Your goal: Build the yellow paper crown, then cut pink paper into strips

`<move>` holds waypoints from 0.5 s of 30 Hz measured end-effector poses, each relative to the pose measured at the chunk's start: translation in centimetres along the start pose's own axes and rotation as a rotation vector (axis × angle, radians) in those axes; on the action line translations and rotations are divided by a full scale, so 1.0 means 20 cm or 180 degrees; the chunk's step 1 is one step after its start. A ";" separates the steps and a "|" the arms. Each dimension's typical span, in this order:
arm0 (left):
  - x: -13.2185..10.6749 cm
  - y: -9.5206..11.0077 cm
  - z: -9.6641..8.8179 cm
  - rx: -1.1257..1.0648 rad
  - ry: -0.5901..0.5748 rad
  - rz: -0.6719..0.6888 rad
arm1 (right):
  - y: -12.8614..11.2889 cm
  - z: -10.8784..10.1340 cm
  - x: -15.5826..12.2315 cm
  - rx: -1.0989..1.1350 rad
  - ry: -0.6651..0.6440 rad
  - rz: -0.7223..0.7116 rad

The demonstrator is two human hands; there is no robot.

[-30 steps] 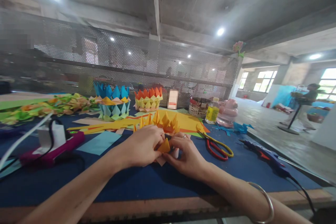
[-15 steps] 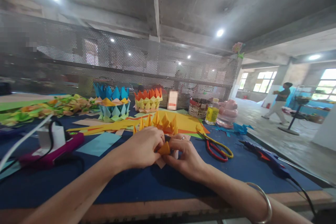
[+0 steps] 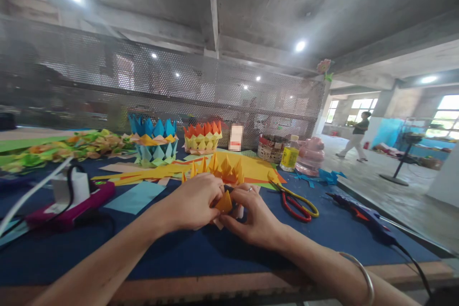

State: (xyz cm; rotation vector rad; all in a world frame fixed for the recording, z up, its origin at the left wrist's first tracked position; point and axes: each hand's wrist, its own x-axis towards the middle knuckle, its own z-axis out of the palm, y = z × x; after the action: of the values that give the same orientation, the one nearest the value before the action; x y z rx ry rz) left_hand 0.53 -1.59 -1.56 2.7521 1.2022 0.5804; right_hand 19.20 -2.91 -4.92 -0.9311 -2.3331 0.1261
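Note:
My left hand (image 3: 195,201) and my right hand (image 3: 256,215) are closed around the near side of a ring of folded paper. Between their fingertips is an orange-yellow folded paper piece (image 3: 224,203), its point upward. Behind my hands rise the yellow folded points of the paper ring (image 3: 226,169); its lower part is mostly hidden by my fingers, with some pale pink paper showing below. Right of my hands lie scissors (image 3: 296,204) with red and yellow handles. To the left, a light blue paper sheet (image 3: 135,197) lies flat on the dark blue tabletop (image 3: 172,258).
Blue-topped (image 3: 154,141) and red-topped paper rings (image 3: 202,137) stand behind. Folded paper pieces (image 3: 96,143) are heaped left, near a magenta power strip (image 3: 71,210). On the right are a yellow-labelled bottle (image 3: 289,153), a pink container (image 3: 309,155) and a corded glue gun (image 3: 366,215).
The orange-yellow piece has tipped more upright between my fingertips, and my right thumb has shifted slightly left and up. In the background, a walking person has moved left.

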 end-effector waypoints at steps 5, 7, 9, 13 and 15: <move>-0.01 0.01 -0.01 0.0008 -0.0010 -0.0017 | 0.02 0.01 0.00 -0.0057 0.0014 -0.0017; -0.01 0.02 -0.01 0.0014 -0.0002 -0.0032 | 0.03 0.01 0.00 -0.0057 0.0034 -0.0053; -0.01 0.02 -0.01 0.0018 -0.0010 -0.0024 | 0.03 0.02 0.00 -0.0035 0.0057 -0.0088; 0.00 0.02 -0.01 0.0020 -0.0038 0.0024 | 0.04 0.03 0.01 0.0029 0.0161 -0.0201; 0.00 0.02 -0.01 0.0009 -0.0043 0.0044 | 0.04 0.03 0.01 0.0055 0.0192 -0.0252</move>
State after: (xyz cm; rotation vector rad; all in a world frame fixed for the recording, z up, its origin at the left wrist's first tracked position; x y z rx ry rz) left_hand 0.68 -1.86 -1.33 2.7642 1.1832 0.5608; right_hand 19.23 -2.15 -5.59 -0.8220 -2.3058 0.0843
